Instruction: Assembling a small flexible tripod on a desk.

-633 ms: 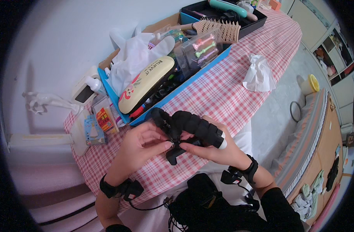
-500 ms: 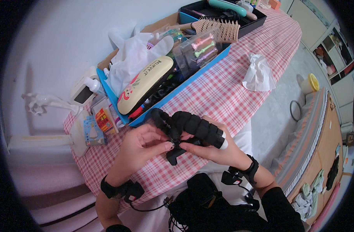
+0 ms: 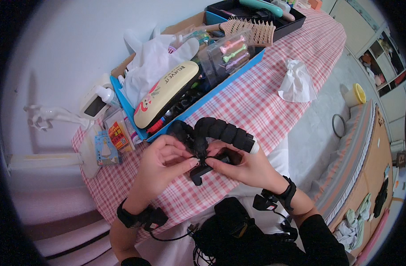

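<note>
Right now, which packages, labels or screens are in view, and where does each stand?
Small carton: left table edge, orange-red and yellow front.
Blue card packet: beside the carton, light blue, pale figure.
White device: behind them, dark blank screen.
Cream oblong case: in the blue tray, flamingo print.

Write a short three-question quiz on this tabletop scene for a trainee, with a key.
1. True or false: both the left hand and the right hand are on the black ridged foam roller.
2. What lies alone on the checked tablecloth, right of the blue tray? A) a crumpled white tissue B) a red mug C) a pair of scissors
3. Fill in: the wooden hairbrush lies with its bristles pointing ____.

Key
1. True; fingertips of both meet at the roller's bent middle.
2. A, the crumpled white tissue.
3. Up.
</note>
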`<state>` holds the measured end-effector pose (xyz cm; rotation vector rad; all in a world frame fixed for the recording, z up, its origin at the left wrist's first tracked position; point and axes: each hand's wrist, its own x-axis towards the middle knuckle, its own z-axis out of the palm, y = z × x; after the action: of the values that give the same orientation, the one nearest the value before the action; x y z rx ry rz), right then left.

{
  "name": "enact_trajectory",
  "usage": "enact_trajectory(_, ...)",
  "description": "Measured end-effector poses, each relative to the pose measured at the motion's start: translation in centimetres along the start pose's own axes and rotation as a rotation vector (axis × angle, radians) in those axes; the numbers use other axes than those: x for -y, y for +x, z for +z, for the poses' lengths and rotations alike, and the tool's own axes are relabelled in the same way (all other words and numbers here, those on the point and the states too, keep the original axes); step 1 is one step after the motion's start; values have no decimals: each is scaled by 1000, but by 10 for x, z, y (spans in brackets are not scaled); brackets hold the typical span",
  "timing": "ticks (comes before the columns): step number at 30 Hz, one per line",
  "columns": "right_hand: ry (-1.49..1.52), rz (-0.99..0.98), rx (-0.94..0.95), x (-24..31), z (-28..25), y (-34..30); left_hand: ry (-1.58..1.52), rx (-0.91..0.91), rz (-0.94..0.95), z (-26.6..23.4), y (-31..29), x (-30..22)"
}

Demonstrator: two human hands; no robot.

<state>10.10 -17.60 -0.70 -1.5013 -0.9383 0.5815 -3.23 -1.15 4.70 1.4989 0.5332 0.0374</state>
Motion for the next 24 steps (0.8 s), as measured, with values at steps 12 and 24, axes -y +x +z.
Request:
enact_trajectory(12, 78, 88, 197, 9, -8, -1, -73, -83, 121, 6, -2, 10)
enact_trajectory(24, 25, -30, -27, -5, 2, -1, -2, -4, 11, -4, 2, 1)
